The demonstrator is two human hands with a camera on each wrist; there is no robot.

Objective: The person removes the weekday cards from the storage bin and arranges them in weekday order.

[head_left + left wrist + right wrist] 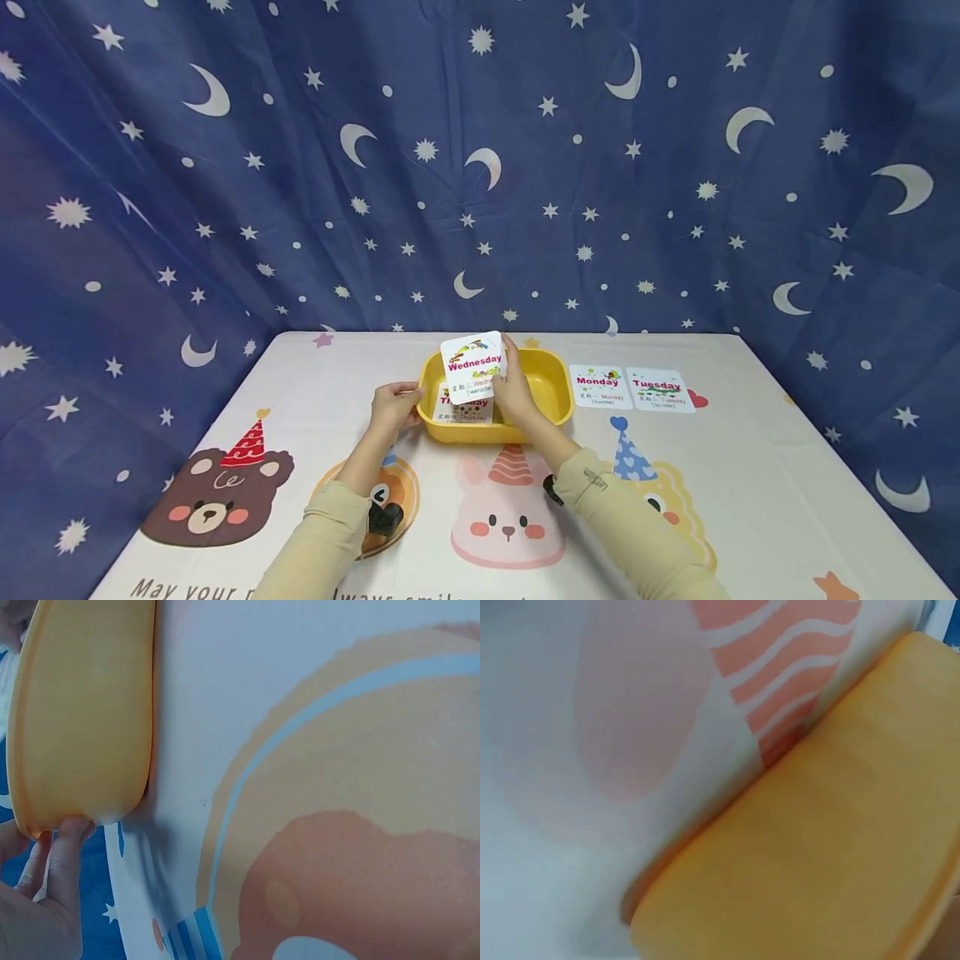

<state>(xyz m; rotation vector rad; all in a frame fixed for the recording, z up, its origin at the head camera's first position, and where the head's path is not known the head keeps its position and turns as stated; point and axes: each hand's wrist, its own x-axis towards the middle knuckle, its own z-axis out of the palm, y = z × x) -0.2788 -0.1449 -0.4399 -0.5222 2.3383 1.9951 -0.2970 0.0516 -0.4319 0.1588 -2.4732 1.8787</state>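
A yellow plastic tub stands near the back of the table. My left hand grips its left end, thumb over the rim and fingers against the outer wall, as the left wrist view shows of the tub. Above the tub's left half, my right hand pinches the Wednesday card by its right edge, printed face toward me. Partly covered behind it, a Thursday card lies inside the tub. The right wrist view is mostly filled by the tub's front wall.
Right of the tub, a Monday card and a Tuesday card lie face up side by side. The white tablecloth carries printed animals. A blue curtain with stars and moons hangs behind the table.
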